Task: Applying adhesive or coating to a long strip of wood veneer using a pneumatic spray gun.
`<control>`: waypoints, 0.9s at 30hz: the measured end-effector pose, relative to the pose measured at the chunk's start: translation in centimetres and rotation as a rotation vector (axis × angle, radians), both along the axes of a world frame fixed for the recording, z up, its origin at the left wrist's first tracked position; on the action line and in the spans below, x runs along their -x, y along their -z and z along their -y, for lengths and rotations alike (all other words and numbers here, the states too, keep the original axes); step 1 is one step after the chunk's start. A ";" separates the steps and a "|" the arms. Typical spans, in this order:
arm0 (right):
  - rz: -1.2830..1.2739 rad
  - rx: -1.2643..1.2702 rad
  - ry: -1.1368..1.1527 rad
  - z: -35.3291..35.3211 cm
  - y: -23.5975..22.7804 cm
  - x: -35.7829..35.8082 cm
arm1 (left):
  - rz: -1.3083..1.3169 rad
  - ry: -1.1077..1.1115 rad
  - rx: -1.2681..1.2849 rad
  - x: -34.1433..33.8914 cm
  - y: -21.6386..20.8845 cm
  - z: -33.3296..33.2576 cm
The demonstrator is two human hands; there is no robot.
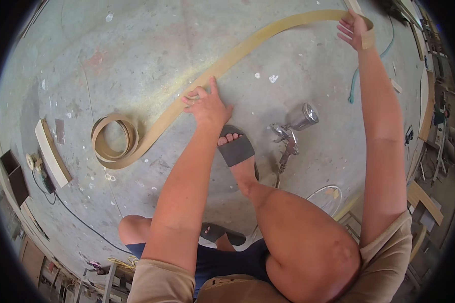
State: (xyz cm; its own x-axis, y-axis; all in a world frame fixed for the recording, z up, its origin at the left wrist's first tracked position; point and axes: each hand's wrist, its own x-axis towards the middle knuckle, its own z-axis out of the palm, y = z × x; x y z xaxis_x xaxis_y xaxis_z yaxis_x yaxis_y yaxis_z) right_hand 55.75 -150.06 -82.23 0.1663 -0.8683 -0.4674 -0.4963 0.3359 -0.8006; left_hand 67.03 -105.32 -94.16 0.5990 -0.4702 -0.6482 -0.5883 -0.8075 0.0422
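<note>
A long tan strip of edge banding [253,44] runs across the concrete floor, from a loose coil [97,144] on the left to the far right. My left hand [207,107] rests with spread fingers on the middle of the strip, its index finger stretched along it. At the far right, my right hand [358,30] holds the strip near its end, which curls around behind the hand and shows beside the wrist. Some of those fingers are apart, and the exact grip is partly hidden.
A metal spray gun [288,136] with a cup lies right of my sandalled foot [237,151]. A pale board [53,154] and a corded power tool [44,174] are at the left. A green hose [354,86] lies by my right forearm. Wood offcuts [424,202] line the right side.
</note>
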 end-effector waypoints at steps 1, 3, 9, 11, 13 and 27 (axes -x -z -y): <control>0.113 0.005 0.018 1.2 -1.1 -0.2 | -0.013 0.002 -0.005 0.0 -0.1 0.1; 0.269 0.288 -0.020 1.3 -2.5 -0.1 | -0.018 0.007 -0.009 -0.4 -0.6 0.0; -0.237 0.659 0.067 7.9 -2.0 0.1 | 0.003 0.008 -0.048 -0.6 -1.2 -0.3; -0.249 0.757 -0.041 9.0 0.3 0.7 | -0.011 0.023 -0.026 -0.4 -1.7 0.2; -0.282 0.900 -0.286 11.0 1.4 1.7 | -0.034 0.043 0.013 0.4 -2.2 1.6; -0.393 0.814 -0.742 -8.4 8.8 6.2 | 0.016 0.063 -0.094 0.3 -1.6 0.7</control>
State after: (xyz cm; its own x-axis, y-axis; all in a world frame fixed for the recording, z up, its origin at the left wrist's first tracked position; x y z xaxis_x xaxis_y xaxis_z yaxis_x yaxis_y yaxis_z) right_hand 49.51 -141.62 -91.08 0.7260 -0.6859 0.0501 -0.6169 -0.6816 -0.3935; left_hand 66.73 -106.04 -92.53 0.5810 -0.4447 -0.6816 -0.6377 -0.7691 -0.0418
